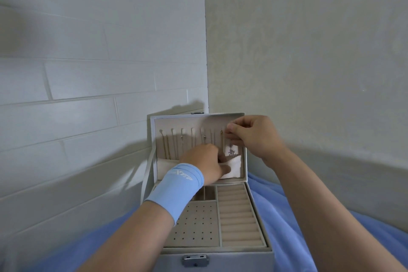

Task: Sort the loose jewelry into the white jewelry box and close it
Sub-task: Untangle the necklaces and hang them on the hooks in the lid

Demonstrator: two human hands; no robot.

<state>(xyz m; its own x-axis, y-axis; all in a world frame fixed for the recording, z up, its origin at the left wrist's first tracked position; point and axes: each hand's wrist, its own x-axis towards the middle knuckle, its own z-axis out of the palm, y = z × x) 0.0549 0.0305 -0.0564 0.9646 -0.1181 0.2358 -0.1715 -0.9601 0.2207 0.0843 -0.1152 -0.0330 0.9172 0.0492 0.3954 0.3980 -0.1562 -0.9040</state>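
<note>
The white jewelry box [260, 210] stands open on a blue cloth, its lid [198, 120] upright against the wall corner. Several thin necklaces [174, 143] hang from hooks inside the lid. My right hand [254, 137] pinches the top of a necklace [231, 149] at the rightmost hook; its small pendant dangles just above the lid's fabric pocket [234, 166]. My left hand [205, 164], with a light blue wristband, grips the pocket's upper edge and pulls it outward. The base tray shows a perforated earring panel [194, 225] and ring rolls [238, 216].
A blue cloth [298, 216] covers the surface under the box. A white brick-pattern wall [88, 73] rises at left and a plain wall [309, 62] at right, meeting just behind the lid. A metal latch [195, 259] sits on the box's front.
</note>
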